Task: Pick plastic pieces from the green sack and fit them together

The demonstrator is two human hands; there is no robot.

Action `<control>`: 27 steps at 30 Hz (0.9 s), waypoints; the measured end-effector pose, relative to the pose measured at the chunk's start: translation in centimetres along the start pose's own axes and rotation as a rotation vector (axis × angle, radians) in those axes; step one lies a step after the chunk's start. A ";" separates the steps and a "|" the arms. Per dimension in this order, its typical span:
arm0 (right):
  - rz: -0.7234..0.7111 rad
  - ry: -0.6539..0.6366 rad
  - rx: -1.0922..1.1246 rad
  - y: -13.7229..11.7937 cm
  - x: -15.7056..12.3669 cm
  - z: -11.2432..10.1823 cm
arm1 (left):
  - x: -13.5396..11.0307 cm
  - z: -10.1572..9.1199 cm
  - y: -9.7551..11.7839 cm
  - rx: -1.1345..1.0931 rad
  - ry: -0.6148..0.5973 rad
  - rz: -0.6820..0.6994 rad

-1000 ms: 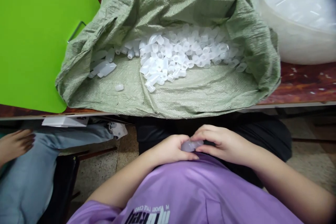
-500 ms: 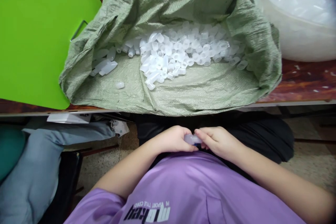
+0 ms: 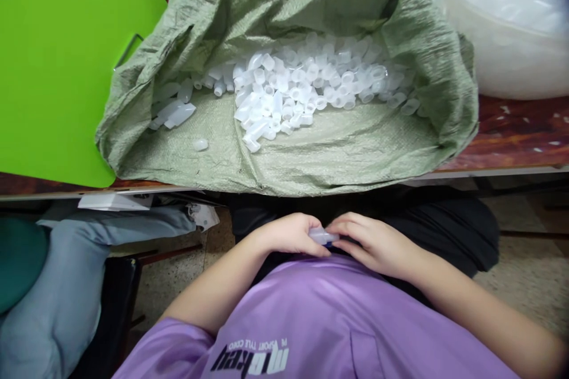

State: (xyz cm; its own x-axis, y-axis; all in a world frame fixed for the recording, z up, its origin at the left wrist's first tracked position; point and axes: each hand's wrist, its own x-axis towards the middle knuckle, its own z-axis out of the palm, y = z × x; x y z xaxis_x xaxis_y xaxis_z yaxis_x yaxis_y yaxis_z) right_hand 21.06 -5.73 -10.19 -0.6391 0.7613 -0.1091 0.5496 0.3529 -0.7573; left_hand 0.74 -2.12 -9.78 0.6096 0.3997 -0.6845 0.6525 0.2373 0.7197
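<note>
In my lap, close to my purple shirt, my left hand [image 3: 300,234] is closed round a small translucent white plastic piece [image 3: 320,235]. My right hand [image 3: 362,238] meets the piece at its other end, thumb and fingers pinching there. A bit of blue shows beneath the piece, too small to name. On the table ahead lies a green woven sack [image 3: 338,157], its mouth facing me. Inside it is a heap of similar translucent plastic pieces [image 3: 284,92], and one single piece [image 3: 200,144] lies apart near the front left.
A bright green board [image 3: 66,71] with a wire handle [image 3: 128,50] is at the left. At the upper right stands a large whitish tub [image 3: 507,53]. White scraps dot the table [image 3: 524,133]. Another person's leg [image 3: 75,272] is at the lower left.
The fingers of my right hand have shifted slightly left and spread over the end of the piece. My left hand keeps its hold. The view has shifted a little.
</note>
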 end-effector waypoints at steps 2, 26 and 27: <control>0.134 -0.040 0.005 0.1 0.1 0.3 | 0.0 0.0 -0.1 0.026 -0.003 -0.014; -0.181 0.070 0.081 1.6 1.9 3.6 | 0.0 1.6 -0.6 0.059 0.034 -0.033; -0.127 0.066 0.149 1.8 1.9 4.0 | 0.1 1.9 -0.8 0.048 0.060 -0.028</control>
State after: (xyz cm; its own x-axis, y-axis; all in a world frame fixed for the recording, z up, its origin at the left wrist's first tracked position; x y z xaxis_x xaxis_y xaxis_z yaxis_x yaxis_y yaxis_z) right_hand 18.70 -5.87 -14.38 -0.6591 0.7513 0.0323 0.3779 0.3681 -0.8495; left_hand 1.15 -3.94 -10.63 0.5639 0.4464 -0.6947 0.6903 0.2069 0.6933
